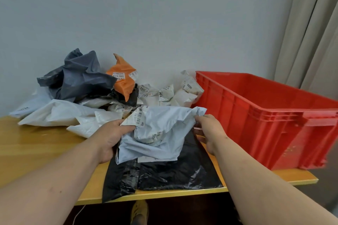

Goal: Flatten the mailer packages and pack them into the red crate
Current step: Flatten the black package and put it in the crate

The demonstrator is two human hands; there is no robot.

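The left hand (111, 136) and right hand (208, 129) each grip an edge of a crumpled pale mailer (157, 133) held over a flat black mailer (164, 171) on the table (36, 144), with the pile (87, 97) at 11 o'clock and the crate (265, 115) at 2 o'clock.

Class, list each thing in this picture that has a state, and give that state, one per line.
Light grey mailer: crumpled, held up by both hands.
Black mailer: lying flat on the table.
Red crate: open-topped, inside hidden.
Orange mailer: crumpled, on the pile.
Left hand: gripping.
Right hand: gripping.
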